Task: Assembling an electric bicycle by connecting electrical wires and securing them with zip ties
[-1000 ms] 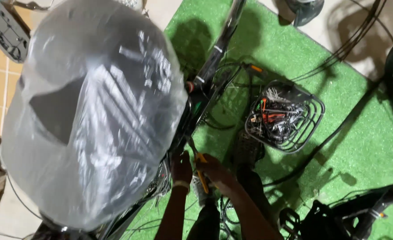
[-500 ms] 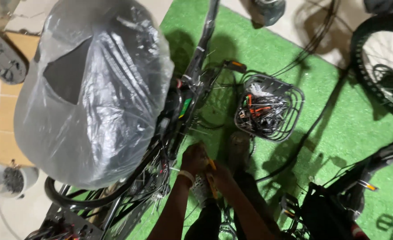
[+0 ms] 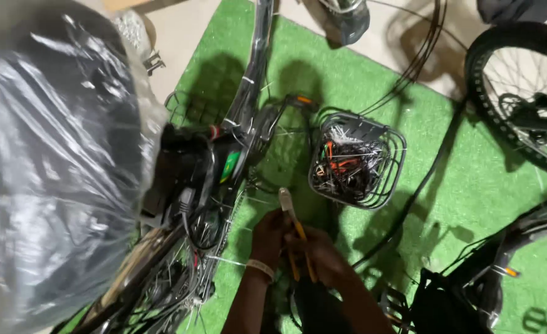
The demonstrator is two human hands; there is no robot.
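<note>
Two hands meet low in the middle, above the green artificial grass mat [image 3: 471,185]; the left hand [image 3: 270,235], with a pale band at the wrist, and the right hand [image 3: 326,256] are both closed around the yellow-handled metal pliers [image 3: 292,226], whose tip points up toward the dark bicycle frame [image 3: 248,105]; just to the right stands a grey wire basket [image 3: 360,161] full of cables; a large clear plastic cover [image 3: 57,173] fills the left side.

green mat [image 3: 471,185] | dark wire basket [image 3: 392,179] | orange-handled pliers [image 3: 295,232]
</note>
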